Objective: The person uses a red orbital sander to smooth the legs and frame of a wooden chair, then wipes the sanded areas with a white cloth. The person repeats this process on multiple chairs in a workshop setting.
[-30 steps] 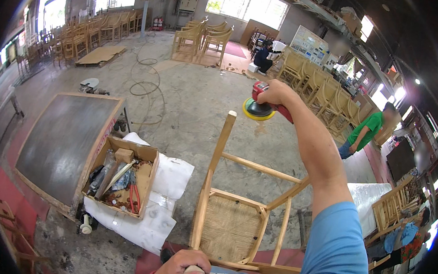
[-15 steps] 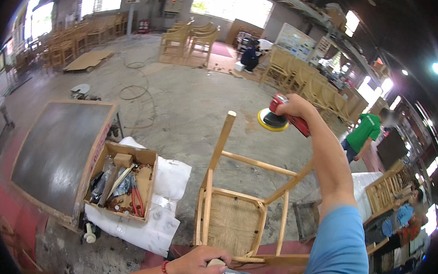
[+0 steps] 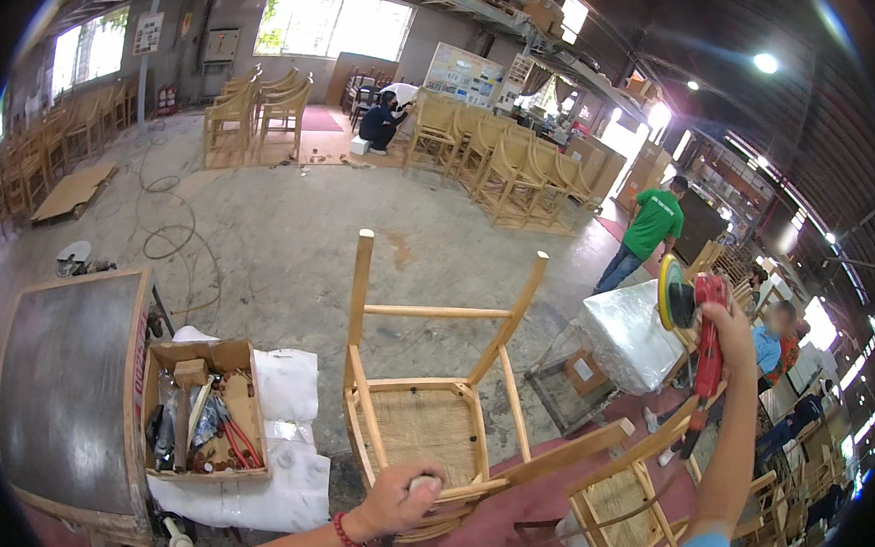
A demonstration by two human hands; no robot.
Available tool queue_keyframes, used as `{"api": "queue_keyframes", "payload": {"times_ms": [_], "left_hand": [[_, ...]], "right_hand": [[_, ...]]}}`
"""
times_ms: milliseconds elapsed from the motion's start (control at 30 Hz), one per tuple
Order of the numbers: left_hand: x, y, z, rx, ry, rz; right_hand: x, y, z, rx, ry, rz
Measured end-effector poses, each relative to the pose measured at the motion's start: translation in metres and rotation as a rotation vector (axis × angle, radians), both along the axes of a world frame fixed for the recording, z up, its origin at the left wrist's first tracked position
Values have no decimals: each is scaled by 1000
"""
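A pale wooden chair (image 3: 420,393) with a woven seat lies upside down in front of me, its legs pointing up. My left hand (image 3: 399,500) grips the near end of its frame at the bottom of the view. My right hand (image 3: 727,326) is raised far to the right and holds a red power sander (image 3: 693,319) with a yellow-green disc, well clear of the chair. My blue sleeve shows at the lower right.
A cardboard box of hand tools (image 3: 204,410) sits on white sheeting beside a dark board (image 3: 65,381) at left. Another chair (image 3: 624,501) lies near right. A wrapped block (image 3: 629,330), rows of chairs (image 3: 495,152), floor cables and several people stand beyond.
My right hand has swung the sander from above the chair leg out to the right and lower. The view has turned right. My left hand stays on the chair frame.
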State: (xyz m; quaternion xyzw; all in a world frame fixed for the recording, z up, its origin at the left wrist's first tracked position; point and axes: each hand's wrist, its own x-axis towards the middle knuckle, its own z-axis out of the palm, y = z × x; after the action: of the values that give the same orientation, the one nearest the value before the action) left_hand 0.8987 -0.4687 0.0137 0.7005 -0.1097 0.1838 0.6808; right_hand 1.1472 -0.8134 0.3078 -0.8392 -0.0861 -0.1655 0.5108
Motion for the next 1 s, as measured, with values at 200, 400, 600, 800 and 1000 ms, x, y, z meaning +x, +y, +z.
{"api": "queue_keyframes", "payload": {"times_ms": [200,400,600,800,1000], "left_hand": [[4,-24,7,95,-310,375],[-51,-63,38,781,-448,949],[-128,-112,33,-352,322,-223],[-173,-41,15,-407,315,-56],[-195,71,-39,-420,295,373]], "right_hand": [[-108,-36,-123,696,47,240],[-186,33,-202,989,157,453],[-254,122,-192,1016,275,810],[-286,233,-211,875,497,1075],[-274,316,-301,145,623,1096]]}}
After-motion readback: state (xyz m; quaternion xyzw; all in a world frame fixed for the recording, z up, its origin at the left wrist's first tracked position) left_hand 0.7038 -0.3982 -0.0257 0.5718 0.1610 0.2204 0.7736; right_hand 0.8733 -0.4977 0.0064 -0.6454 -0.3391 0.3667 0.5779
